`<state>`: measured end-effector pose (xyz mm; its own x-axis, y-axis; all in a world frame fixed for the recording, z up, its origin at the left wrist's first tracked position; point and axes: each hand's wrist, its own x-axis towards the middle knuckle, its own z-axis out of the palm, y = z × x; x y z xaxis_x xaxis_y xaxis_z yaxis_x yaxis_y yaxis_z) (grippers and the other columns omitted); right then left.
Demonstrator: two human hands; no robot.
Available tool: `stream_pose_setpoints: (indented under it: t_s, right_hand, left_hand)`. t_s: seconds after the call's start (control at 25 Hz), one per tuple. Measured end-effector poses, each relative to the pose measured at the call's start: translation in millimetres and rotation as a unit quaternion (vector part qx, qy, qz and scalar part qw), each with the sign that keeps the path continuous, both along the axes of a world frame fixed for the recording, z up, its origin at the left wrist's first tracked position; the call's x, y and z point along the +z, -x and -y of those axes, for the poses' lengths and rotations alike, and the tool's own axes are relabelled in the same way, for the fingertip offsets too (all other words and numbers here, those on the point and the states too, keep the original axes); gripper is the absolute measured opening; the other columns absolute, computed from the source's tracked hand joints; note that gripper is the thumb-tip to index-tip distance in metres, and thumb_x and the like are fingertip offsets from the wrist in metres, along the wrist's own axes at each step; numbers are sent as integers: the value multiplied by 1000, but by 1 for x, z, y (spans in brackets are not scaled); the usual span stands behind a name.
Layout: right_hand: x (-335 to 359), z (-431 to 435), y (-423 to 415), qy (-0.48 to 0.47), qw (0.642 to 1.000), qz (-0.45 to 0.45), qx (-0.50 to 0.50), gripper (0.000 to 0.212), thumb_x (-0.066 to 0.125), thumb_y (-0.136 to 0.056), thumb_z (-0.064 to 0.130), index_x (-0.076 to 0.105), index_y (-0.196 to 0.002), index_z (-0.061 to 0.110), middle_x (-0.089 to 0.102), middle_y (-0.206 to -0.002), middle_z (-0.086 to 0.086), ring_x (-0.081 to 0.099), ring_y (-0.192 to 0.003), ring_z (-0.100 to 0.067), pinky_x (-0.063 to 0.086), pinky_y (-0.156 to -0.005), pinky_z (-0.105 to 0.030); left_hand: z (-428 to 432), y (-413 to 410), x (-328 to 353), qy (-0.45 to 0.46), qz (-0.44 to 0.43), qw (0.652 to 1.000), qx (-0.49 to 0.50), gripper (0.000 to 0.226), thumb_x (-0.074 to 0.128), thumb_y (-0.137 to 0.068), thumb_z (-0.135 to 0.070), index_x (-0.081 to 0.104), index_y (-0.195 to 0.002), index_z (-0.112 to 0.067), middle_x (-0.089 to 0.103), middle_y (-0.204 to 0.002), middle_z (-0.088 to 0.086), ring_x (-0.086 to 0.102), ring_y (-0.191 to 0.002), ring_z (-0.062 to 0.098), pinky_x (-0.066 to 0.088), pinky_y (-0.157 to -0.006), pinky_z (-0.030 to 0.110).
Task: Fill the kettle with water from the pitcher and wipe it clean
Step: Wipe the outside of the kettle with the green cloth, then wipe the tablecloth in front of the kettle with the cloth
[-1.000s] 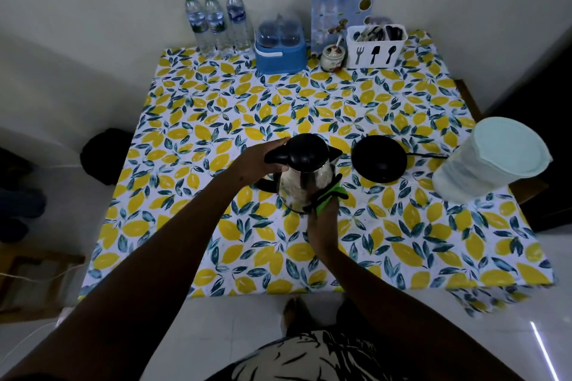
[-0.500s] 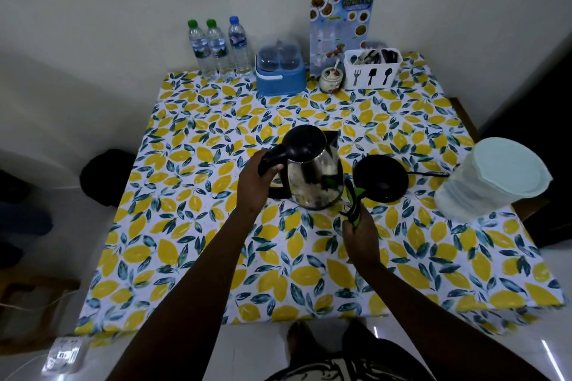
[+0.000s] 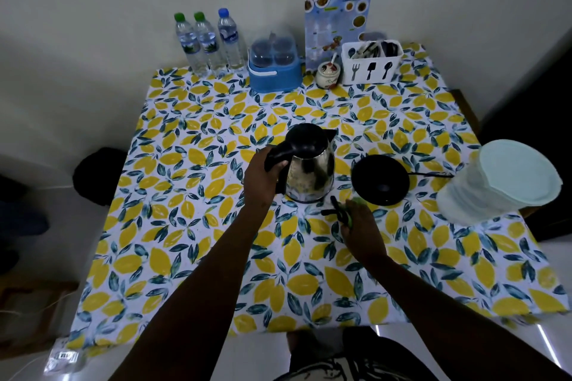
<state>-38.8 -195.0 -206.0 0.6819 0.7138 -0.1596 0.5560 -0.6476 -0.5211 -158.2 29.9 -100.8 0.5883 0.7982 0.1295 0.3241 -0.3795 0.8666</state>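
A steel kettle (image 3: 312, 175) with a black lid and handle stands on the lemon-print tablecloth (image 3: 216, 257) at the table's middle. My left hand (image 3: 263, 178) grips its black handle from the left. My right hand (image 3: 360, 226) rests on the cloth just in front and to the right of the kettle, closed on a green and black wiping cloth (image 3: 340, 210); it does not touch the kettle. The kettle's round black base (image 3: 380, 179) lies to the right. A pale lidded pitcher (image 3: 498, 182) stands near the right edge.
Along the back wall stand three water bottles (image 3: 207, 43), a blue condiment caddy (image 3: 274, 66), a small jar (image 3: 328, 74), a menu card (image 3: 337, 15) and a white cutlery holder (image 3: 371, 60). The base's cord (image 3: 430, 175) runs toward the pitcher.
My right hand with the cloth has pulled back from the kettle's side toward me and to the right. The kettle stays upright in my left hand's grip; the view has tilted back.
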Motion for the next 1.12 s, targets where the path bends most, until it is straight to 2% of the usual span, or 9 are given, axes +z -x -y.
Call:
stream_pose_setpoints:
  t_s: [0.16, 0.28, 0.36, 0.48, 0.56, 0.64, 0.8, 1.0, 1.12]
  right_hand:
    - [-23, 3, 7, 138, 982, 60, 116, 87, 46, -77, 68, 36, -146, 17, 24, -156, -16, 20, -141, -49, 22, -106, -68]
    - [-40, -4, 12, 124, 981, 75, 133, 85, 3, -80, 82, 11, -151, 35, -5, -158, 0, -6, -146, -39, 2, -111, -65]
    - [-44, -24, 19, 127, 981, 74, 123, 79, -4, -83, 76, 13, -151, 40, 5, -162, -2, -4, -147, -39, 4, -111, -67]
    - [-44, -55, 47, 128, 983, 57, 121, 65, 17, -90, 69, 23, -148, 41, 22, -160, -7, 3, -147, -41, 3, -110, -67]
    - [-43, -63, 78, 130, 973, 65, 178, 59, 20, -92, 64, 26, -147, 42, 23, -159, -6, 6, -146, -42, 6, -110, -68]
    - [-45, -49, 96, 99, 953, 114, 263, 55, 26, -94, 56, 22, -148, 43, 23, -159, -3, 9, -146, -42, 14, -108, -70]
    - [-50, -16, 61, 68, 927, 187, 317, 65, 45, -94, 46, 10, -148, 48, 25, -159, 0, 12, -146, -36, 19, -109, -67]
    - [-48, -75, 95, 88, 981, 114, 133, 61, 43, -90, 55, 27, -148, 38, 21, -160, 1, 8, -147, -39, 13, -110, -66]
    - [-52, -54, 130, 74, 934, 140, 320, 62, 39, -90, 51, 22, -148, 41, 19, -160, 2, 8, -147, -38, 20, -109, -66]
  left_hand:
    - [6, 9, -15, 34, -36, 997, 55, 58, 63, -90, -34, 41, -141, -15, 53, -141, 9, 50, -128, 23, 43, -103, 36]
    - [24, 28, -34, 5, -67, 997, 46, 72, 47, -92, -40, 19, -151, -9, 34, -155, 14, 42, -136, 28, 39, -99, 22]
    - [20, 37, -41, -9, -89, 996, 30, 69, 43, -95, -36, 13, -152, -12, 39, -152, 13, 56, -122, 28, 45, -80, 19]
    - [4, 49, -43, -33, -152, 988, -4, 64, 46, -100, -19, 11, -153, -17, 66, -114, 17, 59, -68, 24, 42, -57, 28]
    - [3, 62, -50, -6, -220, 975, -36, 62, 43, -101, -18, 11, -153, -20, 59, -129, 16, 63, -98, 32, 50, -78, 38]
    - [17, 85, -70, 9, -316, 944, -96, 58, 41, -101, -18, 14, -152, -15, 27, -158, 11, 32, -143, 30, 32, -113, 42]
    - [62, 150, -111, -4, -411, 905, -110, 70, 48, -95, -40, 17, -152, -11, 11, -162, 11, 10, -149, 32, 21, -119, 50]
    - [73, 175, -119, 51, -460, 883, -76, 104, 56, -81, -64, -1, -153, -15, -14, -162, 3, -10, -149, 32, 9, -118, 55]
    - [65, 185, -119, 38, -471, 872, -129, 118, 67, -73, -62, -4, -152, -11, -14, -162, 7, -10, -148, 35, 15, -119, 56]
